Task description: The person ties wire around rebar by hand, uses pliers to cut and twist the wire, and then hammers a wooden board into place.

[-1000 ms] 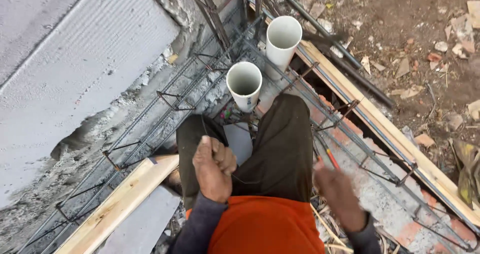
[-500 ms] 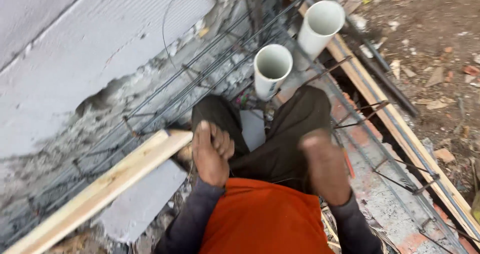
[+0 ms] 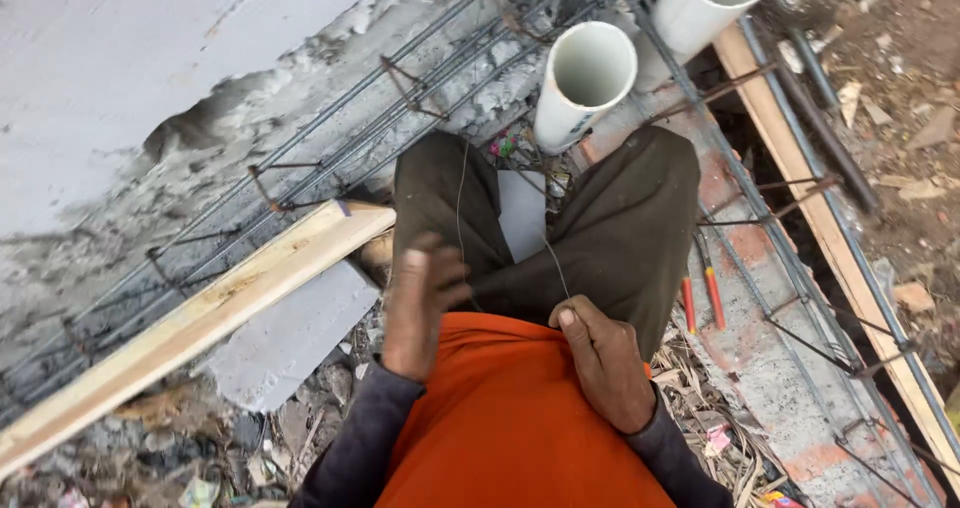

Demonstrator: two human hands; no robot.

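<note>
My left hand (image 3: 420, 303) and my right hand (image 3: 605, 363) are in front of my orange shirt, above my dark trousers. A thin steel wire (image 3: 553, 258) runs up from the pinched fingers of my right hand and loops over to my left hand, whose fingers curl around it; the left hand is slightly blurred. I squat inside a rebar cage (image 3: 420, 98) of long bars and stirrups. Two upright white plastic pipes (image 3: 585, 83) stand just beyond my knees.
A pale wooden plank (image 3: 200, 318) lies diagonally at my left, over a grey slab (image 3: 290, 338). Red-handled pliers (image 3: 700, 293) lie on the concrete by my right knee. A grey wall rises at the upper left. Formwork boards (image 3: 830, 228) and rubble-strewn soil lie to the right.
The view has tilted left and down. My right hand came in from the right side to my shirt front and pinched the wire. My left hand opened slightly and rose.
</note>
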